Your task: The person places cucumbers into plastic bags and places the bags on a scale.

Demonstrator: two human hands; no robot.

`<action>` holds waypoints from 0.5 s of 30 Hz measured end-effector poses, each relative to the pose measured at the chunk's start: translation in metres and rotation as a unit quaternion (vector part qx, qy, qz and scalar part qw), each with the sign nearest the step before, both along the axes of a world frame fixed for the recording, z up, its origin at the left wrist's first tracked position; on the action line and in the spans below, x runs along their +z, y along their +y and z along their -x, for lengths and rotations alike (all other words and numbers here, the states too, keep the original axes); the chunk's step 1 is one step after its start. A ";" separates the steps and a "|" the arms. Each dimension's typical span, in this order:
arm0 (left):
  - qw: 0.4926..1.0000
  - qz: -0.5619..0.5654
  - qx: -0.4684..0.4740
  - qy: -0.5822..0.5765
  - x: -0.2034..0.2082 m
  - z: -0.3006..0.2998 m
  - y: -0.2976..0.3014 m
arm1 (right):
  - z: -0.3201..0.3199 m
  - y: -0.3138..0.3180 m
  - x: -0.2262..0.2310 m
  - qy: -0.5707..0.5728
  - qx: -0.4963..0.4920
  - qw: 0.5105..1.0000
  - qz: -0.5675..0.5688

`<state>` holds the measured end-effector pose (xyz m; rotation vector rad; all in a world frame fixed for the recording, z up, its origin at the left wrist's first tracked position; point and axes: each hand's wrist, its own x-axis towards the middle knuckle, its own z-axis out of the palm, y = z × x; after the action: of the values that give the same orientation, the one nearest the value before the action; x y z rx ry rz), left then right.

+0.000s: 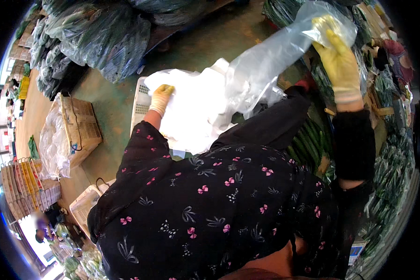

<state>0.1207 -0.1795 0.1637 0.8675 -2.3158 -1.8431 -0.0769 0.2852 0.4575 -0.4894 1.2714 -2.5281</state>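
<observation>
A bright white sheet (196,95), partly washed out by glare, lies over a pale plastic crate (139,109) in front of me. At its left side, my gloved left hand (162,97) has its fingers curled on the sheet. My right hand (336,58), in a yellowish glove, is raised at the upper right and grips the end of a long clear plastic bag (270,51). That bag stretches down to the left until its lower part rests by the sheet's right side. Glare on the plastic blurs the right fingertips.
Long green cucumbers (310,142) lie right of my leg. Large dark plastic-wrapped bundles (98,37) fill the upper left. A yellowish crate (84,126) with clear plastic stands on the left, near stacked crates (25,186). Bagged greens (389,182) line the right. Another person (41,228) is at lower left.
</observation>
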 end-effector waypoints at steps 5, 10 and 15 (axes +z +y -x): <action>0.998 0.068 -0.018 0.002 0.024 0.001 -0.046 | 0.029 -0.024 -0.027 0.059 -0.075 0.956 -0.276; 0.995 0.025 -0.077 0.051 0.069 0.003 -0.022 | 0.009 -0.039 -0.062 0.008 -0.116 0.868 -0.483; 0.971 -0.058 -0.207 0.101 0.169 0.021 0.061 | -0.049 -0.071 -0.088 0.129 0.015 0.896 -0.424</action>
<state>0.0995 -0.1181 0.3322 0.1910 -2.4125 -2.1162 -0.0277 0.2143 0.3699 -0.6140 2.2369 -1.6440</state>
